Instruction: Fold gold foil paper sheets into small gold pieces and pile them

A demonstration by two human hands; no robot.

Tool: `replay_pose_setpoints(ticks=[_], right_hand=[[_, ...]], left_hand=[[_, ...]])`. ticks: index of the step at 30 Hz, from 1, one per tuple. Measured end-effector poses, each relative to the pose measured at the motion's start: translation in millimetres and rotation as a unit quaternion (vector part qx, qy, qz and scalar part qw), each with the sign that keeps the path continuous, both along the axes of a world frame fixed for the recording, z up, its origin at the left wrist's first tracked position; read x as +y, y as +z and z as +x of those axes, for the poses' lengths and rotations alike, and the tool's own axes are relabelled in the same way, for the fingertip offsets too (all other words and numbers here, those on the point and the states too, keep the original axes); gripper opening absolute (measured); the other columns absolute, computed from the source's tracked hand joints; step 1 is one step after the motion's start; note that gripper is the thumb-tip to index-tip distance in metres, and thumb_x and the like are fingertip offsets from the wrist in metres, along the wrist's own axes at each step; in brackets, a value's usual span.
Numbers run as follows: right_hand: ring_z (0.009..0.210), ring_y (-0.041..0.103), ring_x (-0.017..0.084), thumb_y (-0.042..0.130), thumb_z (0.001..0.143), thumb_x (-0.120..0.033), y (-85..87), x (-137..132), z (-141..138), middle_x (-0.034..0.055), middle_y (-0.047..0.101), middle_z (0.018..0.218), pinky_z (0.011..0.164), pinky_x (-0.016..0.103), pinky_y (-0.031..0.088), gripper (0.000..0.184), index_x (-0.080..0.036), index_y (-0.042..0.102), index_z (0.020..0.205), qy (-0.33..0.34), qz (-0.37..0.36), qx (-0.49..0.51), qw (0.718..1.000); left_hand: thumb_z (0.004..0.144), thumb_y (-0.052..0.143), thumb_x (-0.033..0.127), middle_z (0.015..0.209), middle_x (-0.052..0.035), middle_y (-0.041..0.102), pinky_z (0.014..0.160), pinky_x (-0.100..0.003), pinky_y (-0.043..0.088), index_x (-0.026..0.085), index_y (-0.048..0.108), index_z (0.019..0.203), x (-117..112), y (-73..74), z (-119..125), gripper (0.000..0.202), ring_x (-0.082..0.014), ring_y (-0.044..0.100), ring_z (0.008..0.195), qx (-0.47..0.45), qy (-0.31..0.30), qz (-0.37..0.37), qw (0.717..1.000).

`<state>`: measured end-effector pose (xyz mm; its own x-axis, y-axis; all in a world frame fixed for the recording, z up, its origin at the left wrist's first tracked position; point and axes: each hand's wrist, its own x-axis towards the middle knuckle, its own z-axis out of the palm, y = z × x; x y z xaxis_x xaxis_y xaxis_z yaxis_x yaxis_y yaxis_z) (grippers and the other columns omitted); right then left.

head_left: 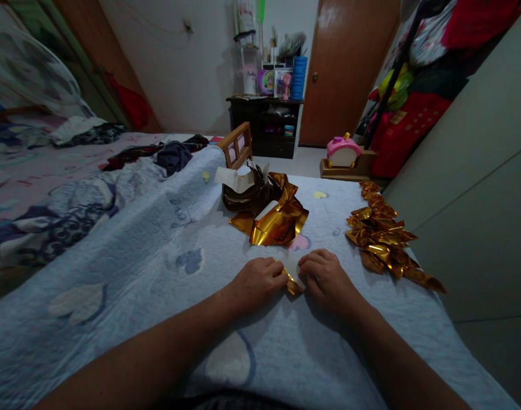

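Note:
Between my two hands, low over the blue quilt [192, 319], is a small piece of gold foil paper [293, 286] with a pale backing. My left hand [260, 282] pinches its left side, fingers curled together. At its right edge, my right hand [326, 279] has its fingers bent and closed on the pale part. Just beyond lie loose gold foil sheets [281, 219], creased and overlapping. Behind them sits a dark curved stack of paper [245, 196] with white sheets sticking up. Off to the right, several folded gold foil pieces [384, 233] form a long row.
A wooden frame piece [236, 145] stands by the quilt's far edge. Rumpled clothes [127, 176] cover the bed on the left. A grey cabinet [478, 228] rises close along the right side. Farther back are a dark shelf [264, 128] and a pink toy case [343, 152].

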<state>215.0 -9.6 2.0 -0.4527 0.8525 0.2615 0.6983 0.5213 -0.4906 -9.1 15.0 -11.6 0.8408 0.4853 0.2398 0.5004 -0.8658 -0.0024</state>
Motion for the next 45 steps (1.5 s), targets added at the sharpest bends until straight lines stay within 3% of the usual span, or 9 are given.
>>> replay_pose_setpoints(ticks=[4, 7, 13, 18, 24, 31, 36, 45], right_hand=[[0.098, 0.052, 0.024, 0.049, 0.065, -0.001, 8.9, -8.9, -3.6, 0.0072, 0.061, 0.098, 0.087, 0.039, 0.042, 0.036, -0.019, 0.056, 0.095, 0.043, -0.049, 0.052, 0.997], [0.090, 0.049, 0.022, 0.054, 0.061, -0.004, 9.8, -14.4, -8.1, 0.0045, 0.057, 0.095, 0.080, 0.036, 0.041, 0.036, -0.020, 0.051, 0.093, 0.063, -0.097, 0.032, 0.993], [0.093, 0.051, 0.022, 0.062, 0.081, -0.011, 7.2, -11.4, -11.3, 0.0040, 0.060, 0.096, 0.085, 0.037, 0.038, 0.012, -0.019, 0.058, 0.090, 0.070, -0.121, 0.001, 0.990], [0.095, 0.053, 0.021, 0.063, 0.088, -0.011, 5.5, -8.3, -10.2, 0.0051, 0.063, 0.096, 0.086, 0.035, 0.040, 0.010, -0.019, 0.068, 0.090, 0.069, -0.132, 0.011, 0.989], [0.092, 0.055, 0.020, 0.061, 0.091, -0.012, 1.8, -6.2, -13.1, 0.0053, 0.065, 0.091, 0.085, 0.033, 0.040, 0.014, -0.019, 0.073, 0.090, 0.045, -0.141, 0.005, 0.989], [0.086, 0.055, 0.020, 0.065, 0.088, -0.016, 0.1, -4.4, -16.5, 0.0047, 0.065, 0.085, 0.080, 0.031, 0.038, 0.011, -0.016, 0.069, 0.078, -0.024, -0.151, -0.032, 0.988], [0.087, 0.056, 0.019, 0.056, 0.092, -0.015, -1.1, -3.8, -16.5, 0.0052, 0.065, 0.087, 0.081, 0.031, 0.038, 0.017, -0.017, 0.069, 0.082, -0.030, -0.152, -0.041, 0.987], [0.084, 0.055, 0.020, 0.060, 0.088, -0.016, -1.6, -5.2, -21.7, 0.0057, 0.065, 0.084, 0.077, 0.031, 0.036, 0.012, -0.017, 0.069, 0.081, -0.084, -0.140, -0.072, 0.984]], left_hand=[[0.098, 0.059, 0.023, 0.088, -0.0033, 0.068, 0.066, -0.030, 0.046, 0.018, 0.069, 0.093, 1.4, -0.6, 0.4, 0.012, -0.0195, 0.061, 0.079, 0.003, 0.016, -0.022, 1.000], [0.099, 0.057, 0.022, 0.089, -0.0035, 0.068, 0.069, -0.029, 0.045, 0.019, 0.071, 0.092, 2.3, 2.5, 1.0, 0.016, -0.0185, 0.061, 0.080, -0.017, 0.025, -0.069, 0.997], [0.094, 0.059, 0.016, 0.092, -0.0041, 0.068, 0.074, -0.029, 0.045, 0.019, 0.070, 0.092, 4.3, 11.6, 0.1, 0.011, -0.0189, 0.060, 0.085, -0.068, 0.022, -0.158, 0.985], [0.085, 0.062, 0.008, 0.099, -0.0054, 0.067, 0.080, -0.029, 0.046, 0.018, 0.070, 0.094, 8.4, 10.9, -5.8, 0.015, -0.0191, 0.060, 0.092, -0.120, -0.009, -0.221, 0.968], [0.084, 0.075, 0.023, 0.100, -0.0049, 0.064, 0.086, -0.031, 0.046, 0.019, 0.072, 0.097, 10.0, 10.6, -9.3, 0.014, -0.0206, 0.058, 0.098, -0.159, -0.004, -0.302, 0.940], [0.086, 0.070, 0.019, 0.093, -0.0045, 0.063, 0.083, -0.031, 0.045, 0.017, 0.071, 0.085, 9.8, 9.3, -3.8, 0.003, -0.0199, 0.057, 0.094, -0.157, 0.018, -0.312, 0.937], [0.091, 0.065, 0.021, 0.094, -0.0052, 0.063, 0.085, -0.032, 0.044, 0.017, 0.072, 0.088, 9.1, 8.8, -1.9, 0.009, -0.0199, 0.057, 0.094, -0.156, 0.023, -0.305, 0.939], [0.091, 0.068, 0.022, 0.093, -0.0045, 0.059, 0.083, -0.032, 0.043, 0.015, 0.068, 0.086, 3.6, 10.2, 2.9, 0.008, -0.0196, 0.054, 0.092, -0.160, 0.067, -0.298, 0.939]])
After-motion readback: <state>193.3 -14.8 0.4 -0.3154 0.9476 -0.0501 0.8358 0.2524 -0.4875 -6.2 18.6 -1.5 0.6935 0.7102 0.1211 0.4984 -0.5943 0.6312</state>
